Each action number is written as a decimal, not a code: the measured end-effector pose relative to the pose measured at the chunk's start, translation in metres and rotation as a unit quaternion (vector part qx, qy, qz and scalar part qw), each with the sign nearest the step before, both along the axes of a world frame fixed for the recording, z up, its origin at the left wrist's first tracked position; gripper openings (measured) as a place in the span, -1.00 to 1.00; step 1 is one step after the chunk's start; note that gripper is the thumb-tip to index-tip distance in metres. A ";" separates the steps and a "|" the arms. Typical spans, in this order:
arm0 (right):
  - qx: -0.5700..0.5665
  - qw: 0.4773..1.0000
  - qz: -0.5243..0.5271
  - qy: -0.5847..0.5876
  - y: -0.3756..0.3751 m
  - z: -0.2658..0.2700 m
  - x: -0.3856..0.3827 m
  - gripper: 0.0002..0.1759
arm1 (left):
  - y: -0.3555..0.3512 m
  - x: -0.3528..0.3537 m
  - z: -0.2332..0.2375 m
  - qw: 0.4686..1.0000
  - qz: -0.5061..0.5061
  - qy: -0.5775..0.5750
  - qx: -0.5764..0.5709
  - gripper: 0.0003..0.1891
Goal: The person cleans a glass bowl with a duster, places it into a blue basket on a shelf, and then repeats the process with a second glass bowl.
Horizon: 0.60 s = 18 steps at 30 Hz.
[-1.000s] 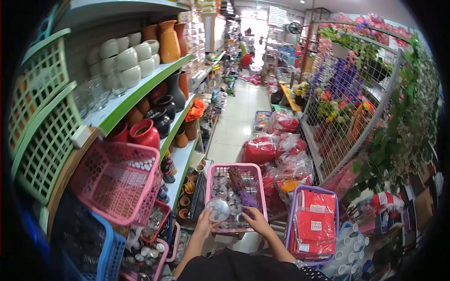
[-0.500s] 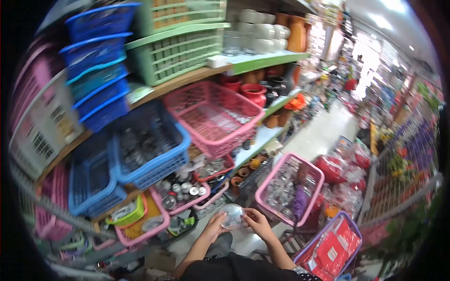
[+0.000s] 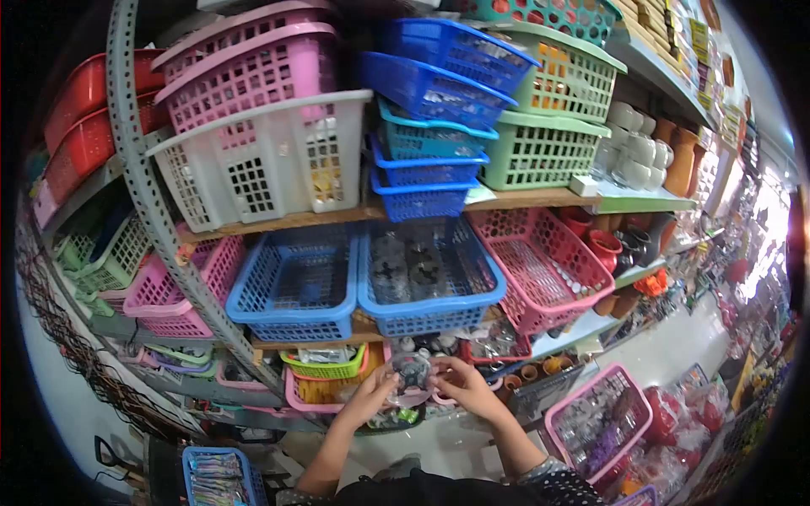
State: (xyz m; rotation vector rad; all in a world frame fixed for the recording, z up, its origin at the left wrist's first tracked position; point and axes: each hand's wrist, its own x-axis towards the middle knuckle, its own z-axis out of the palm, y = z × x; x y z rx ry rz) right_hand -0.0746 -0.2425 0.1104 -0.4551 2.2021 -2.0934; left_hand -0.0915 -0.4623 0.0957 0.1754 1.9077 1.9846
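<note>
Both hands hold one small clear round glass dish [image 3: 412, 373] in front of the lower shelves. My left hand [image 3: 369, 396] grips its left edge and my right hand [image 3: 461, 387] grips its right edge. Straight above the dish stands a blue plastic basket [image 3: 432, 308] with clear glassware inside. An empty blue basket [image 3: 295, 305] sits to its left and a tilted pink basket [image 3: 540, 291] to its right.
Stacked plastic baskets in white [image 3: 261, 169], pink, blue and green fill the upper shelves. A pink basket of glassware [image 3: 601, 419] stands on the floor at the lower right. A small blue basket [image 3: 218, 475] lies at the lower left. Ceramic vases [image 3: 641, 143] line the right shelves.
My view has swung left from the aisle to the basket shelves. The clear dish, first in my left hand alone, is now held by both hands and raised toward the shelf.
</note>
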 end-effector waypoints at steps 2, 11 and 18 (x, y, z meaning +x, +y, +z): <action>0.012 0.999 0.015 0.043 -0.008 0.026 -0.022 -0.54 | -0.015 -0.022 0.009 0.999 -0.020 0.044 -0.004 -0.49; 0.126 0.958 0.032 0.257 -0.001 0.101 -0.093 -0.51 | -0.033 -0.121 0.094 0.969 -0.234 0.071 -0.038 -0.26; 0.057 0.992 -0.058 0.099 0.021 0.094 -0.186 -0.44 | 0.027 -0.221 0.114 0.944 -0.163 0.189 -0.214 -0.14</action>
